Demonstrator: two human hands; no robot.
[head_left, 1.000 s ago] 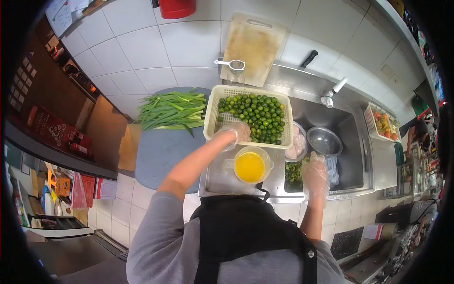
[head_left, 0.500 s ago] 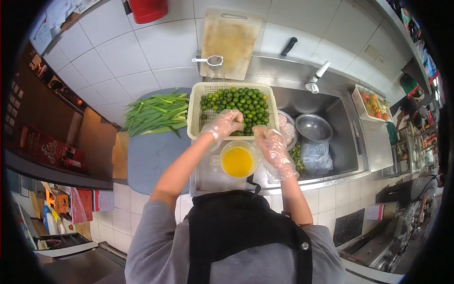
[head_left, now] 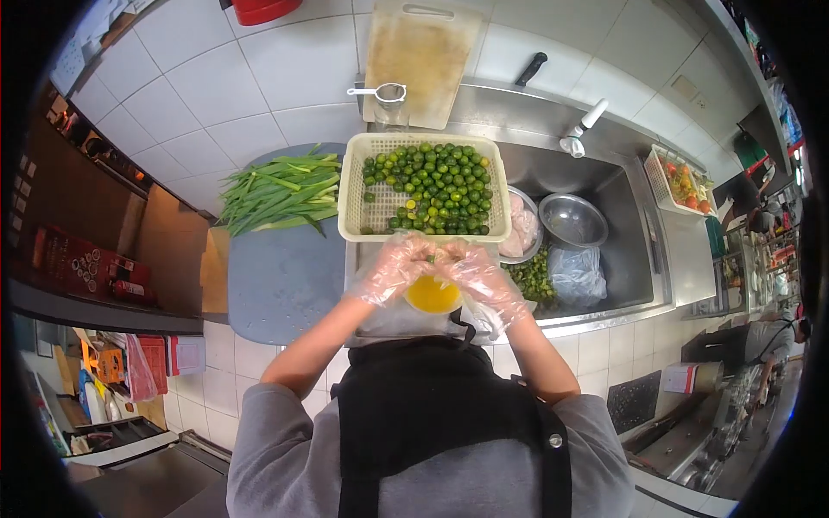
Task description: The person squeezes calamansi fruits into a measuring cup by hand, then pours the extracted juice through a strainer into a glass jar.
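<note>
Both hands wear clear plastic gloves and meet over a container of yellow juice point(head_left: 433, 296). My left hand point(head_left: 398, 266) pinches a small green citrus fruit point(head_left: 431, 258), of which only a bit shows between the fingers. Against it, my right hand point(head_left: 477, 274) has its fingers closed on the same fruit. Just beyond the hands stands a cream perforated basket point(head_left: 349, 203) with many green citrus fruits point(head_left: 440, 186). Cut green pieces point(head_left: 531, 277) lie in the sink to the right of my right hand.
Long green leaves point(head_left: 285, 190) lie on a blue-grey board point(head_left: 285, 276) at left. The sink point(head_left: 626, 224) holds metal bowls point(head_left: 573, 221) and a plastic bag point(head_left: 578, 276). Behind are a cutting board point(head_left: 419, 65), a strainer point(head_left: 390, 92) and a faucet point(head_left: 583, 129). A person point(head_left: 764, 341) is at far right.
My right hand has come left from over the sink, and my left hand has drawn back from the basket. They now meet over the juice with a fruit between them. The view has shifted.
</note>
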